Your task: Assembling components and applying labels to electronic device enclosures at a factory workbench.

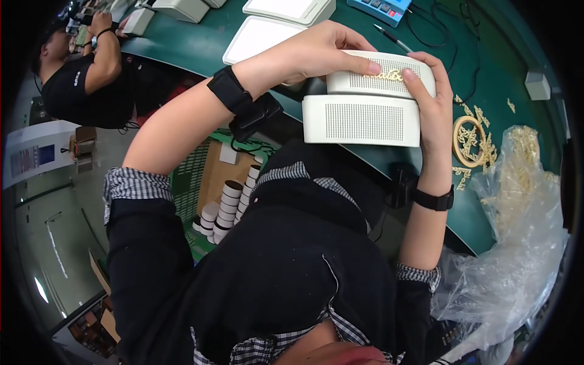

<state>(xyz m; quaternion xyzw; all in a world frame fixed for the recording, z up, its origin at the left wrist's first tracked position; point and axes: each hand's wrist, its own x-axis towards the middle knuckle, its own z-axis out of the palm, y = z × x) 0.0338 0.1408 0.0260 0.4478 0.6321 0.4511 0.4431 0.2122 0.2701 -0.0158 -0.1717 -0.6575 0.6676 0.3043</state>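
Note:
Both hands grip a white, rounded housing with a perforated front (406, 90). A small gold script emblem (389, 74) lies on that front, with my thumbs pressed at its two ends. My left hand (325, 53) holds the housing's left side, its fingers partly hidden behind. Round the right end curls my right hand (433, 94), its fingers over the top edge. A second white perforated housing (362, 120) sits just nearer to me at the green table's edge, close below the first. Wrist straps with black devices are on both my arms.
Loose gold script emblems and a tan ring (468, 141) lie right, beside a transparent plastic bag (517, 201) of more emblems. Farther back are white housings (267, 38), a pen (392, 38) and a blue device (380, 7). A green crate (190, 173) holds stacked round pieces. Another person (85, 73) works left.

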